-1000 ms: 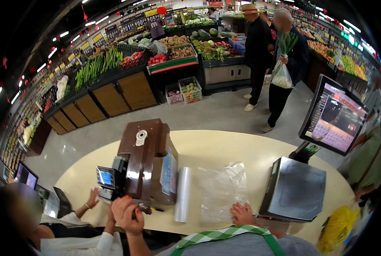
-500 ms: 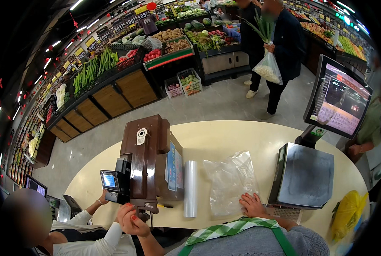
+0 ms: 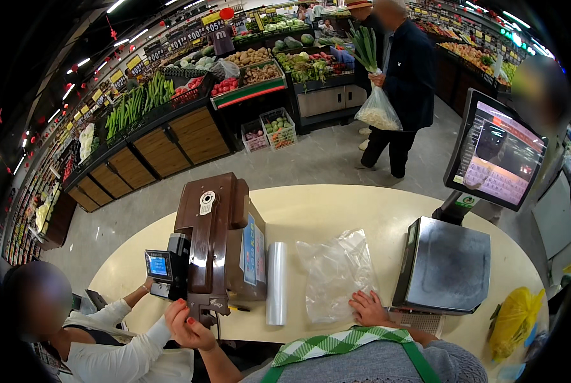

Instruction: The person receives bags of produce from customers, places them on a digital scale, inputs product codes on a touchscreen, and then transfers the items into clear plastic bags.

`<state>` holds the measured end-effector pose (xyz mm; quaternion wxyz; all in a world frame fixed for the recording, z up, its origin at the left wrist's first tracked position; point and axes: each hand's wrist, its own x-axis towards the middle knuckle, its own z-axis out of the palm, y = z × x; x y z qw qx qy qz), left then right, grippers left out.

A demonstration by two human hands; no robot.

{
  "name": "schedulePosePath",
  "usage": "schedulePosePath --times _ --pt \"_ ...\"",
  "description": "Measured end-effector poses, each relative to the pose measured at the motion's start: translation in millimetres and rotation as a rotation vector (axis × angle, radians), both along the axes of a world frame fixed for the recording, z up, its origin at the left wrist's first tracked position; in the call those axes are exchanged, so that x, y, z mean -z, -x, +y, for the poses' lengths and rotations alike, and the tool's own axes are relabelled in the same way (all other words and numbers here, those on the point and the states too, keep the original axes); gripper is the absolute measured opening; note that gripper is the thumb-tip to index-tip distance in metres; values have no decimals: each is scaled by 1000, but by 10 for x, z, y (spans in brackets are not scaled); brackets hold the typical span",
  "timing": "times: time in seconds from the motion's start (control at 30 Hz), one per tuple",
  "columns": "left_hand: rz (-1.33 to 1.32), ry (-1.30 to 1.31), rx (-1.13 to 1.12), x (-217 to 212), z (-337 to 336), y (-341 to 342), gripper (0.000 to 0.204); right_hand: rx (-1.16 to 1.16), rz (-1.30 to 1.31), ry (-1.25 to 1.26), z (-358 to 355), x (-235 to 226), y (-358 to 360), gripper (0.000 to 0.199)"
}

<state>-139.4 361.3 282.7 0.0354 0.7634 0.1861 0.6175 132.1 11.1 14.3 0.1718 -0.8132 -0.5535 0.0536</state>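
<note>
My right hand (image 3: 368, 309) lies on the lower edge of a clear plastic bag (image 3: 336, 274), its fingers spread flat. The bag is crumpled and spread on the cream counter (image 3: 388, 204). On the left, my left hand (image 3: 190, 325) is raised beside the lower end of a brown boxy machine (image 3: 202, 242). Its fingers are loosely bent, with a gap between thumb and forefinger and nothing seen between them. A roll of clear plastic (image 3: 276, 284) lies between the machine and the bag. To the right of the bag stands a scale with a metal plate (image 3: 448, 265).
A touchscreen (image 3: 496, 150) rises behind the scale. A yellow bag (image 3: 515, 322) sits at the counter's right end. A co-worker in white (image 3: 126, 348) reaches toward a small display (image 3: 159, 265). Beyond the counter, a person carries bagged leeks (image 3: 378, 108) near vegetable stands (image 3: 164, 150).
My view has shifted slightly, while my right hand stays on the bag. My left hand remains near the machine. The person with the leeks has moved left, and another person's head appears at right.
</note>
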Motion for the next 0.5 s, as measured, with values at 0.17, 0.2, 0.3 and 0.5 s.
schedulePosePath --times 0.17,0.2,0.3,0.5 --pt "27 -46 1 -47 -3 -24 18 7 -4 -5 -6 42 4 48" --pt "31 -42 1 -47 -6 -17 18 5 0 -9 -8 27 6 48" --pt "29 -31 8 -25 5 -2 18 4 17 -19 4 -33 12 48" --pt "-23 -13 36 26 25 -30 23 21 57 24 -16 -74 22 48"
